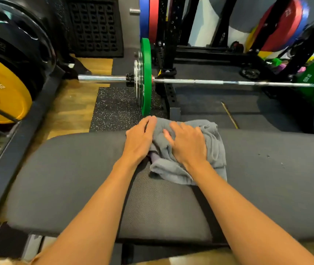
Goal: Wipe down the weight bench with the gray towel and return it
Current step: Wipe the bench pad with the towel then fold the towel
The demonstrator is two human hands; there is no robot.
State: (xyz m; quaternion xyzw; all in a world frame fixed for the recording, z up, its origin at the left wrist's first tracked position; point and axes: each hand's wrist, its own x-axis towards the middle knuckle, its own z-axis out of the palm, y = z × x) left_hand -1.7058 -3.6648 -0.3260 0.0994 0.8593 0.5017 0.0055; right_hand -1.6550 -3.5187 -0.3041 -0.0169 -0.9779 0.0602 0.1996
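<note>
The dark grey padded weight bench [76, 178] runs across the lower half of the view. A crumpled gray towel [171, 169] lies on its far edge, near the middle. My left hand [140, 138] lies on the towel's left part, fingers reaching over the bench's far edge. My right hand [187, 143] presses flat on top of the towel, fingers spread and pointing left. Both forearms stretch up from the bottom of the frame.
A barbell [209, 82] with a green plate [145, 77] sits on the floor just beyond the bench, inside a black rack [168, 44]. Yellow and black plates [1, 88] stand on a storage rack at the left. Red, blue and green plates lean at the back right.
</note>
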